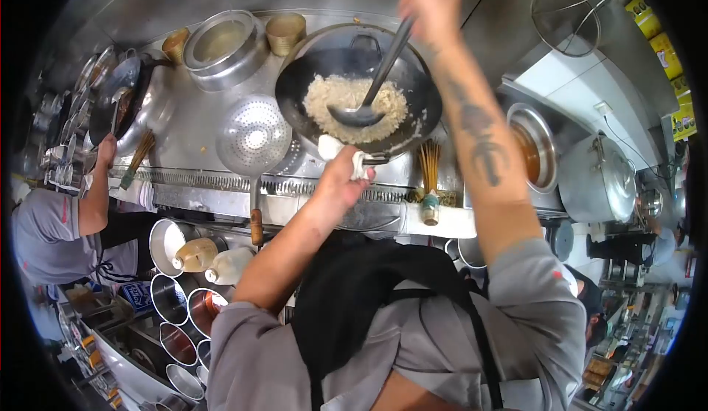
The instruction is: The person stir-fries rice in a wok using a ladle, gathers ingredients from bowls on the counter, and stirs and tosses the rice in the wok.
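Observation:
A dark wok (291, 79) sits on the steel range with a mound of fried rice (332, 94) in it. My left hand (346, 171) is closed around the wok's near handle, with a white cloth (332, 148) bunched between palm and metal. High over the wok's right side, my right hand (431, 5) grips the upper handle of a long ladle (358, 116). The ladle's bowl rests down on the rice, its shaft slanting up to the right. My right fingers are partly blurred.
A perforated strainer (254, 134) lies left of the wok. Bamboo brushes (430, 179) stand at the front edge. A steel pot (225, 50) sits behind; a lidded pot (597, 179) stands right. Seasoning containers (177, 345) are at lower left. A co-worker (51, 227) works another wok at far left.

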